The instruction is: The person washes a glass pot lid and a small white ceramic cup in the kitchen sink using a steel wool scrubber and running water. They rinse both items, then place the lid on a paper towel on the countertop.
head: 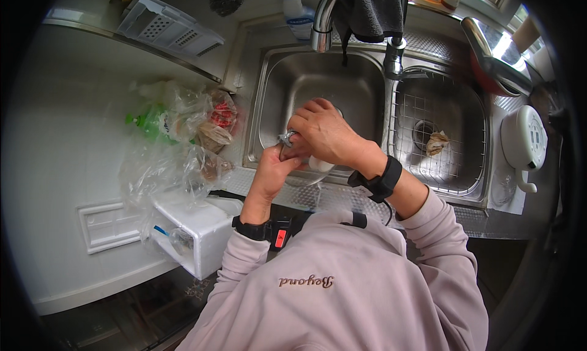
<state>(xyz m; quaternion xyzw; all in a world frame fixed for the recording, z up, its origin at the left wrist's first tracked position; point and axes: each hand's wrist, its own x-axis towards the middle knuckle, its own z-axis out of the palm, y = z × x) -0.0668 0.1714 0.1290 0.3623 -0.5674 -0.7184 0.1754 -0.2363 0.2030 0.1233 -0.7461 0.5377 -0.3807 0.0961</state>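
Observation:
Both hands meet over the front of the left steel sink basin (353,85). My left hand (270,170) is closed around the edge of a clear, round-rimmed object (306,185), perhaps a glass lid or bowl. It is mostly hidden by the fingers. My right hand (323,131) lies across it from above, fingers curled, pressing a silvery wire scrubber (287,137) that shows beside the fingertips. Under the right palm a smooth white rounded part (321,164) is visible; what it belongs to is unclear. The chrome faucet (322,37) stands behind, above the basin.
The right basin holds a wire rack (451,167) with a crumpled brownish scrap (437,143) on it. A dark towel (367,12) hangs over the faucet. Plastic bags (183,122) and a white bin (197,227) are at left; a white appliance (523,138) stands right.

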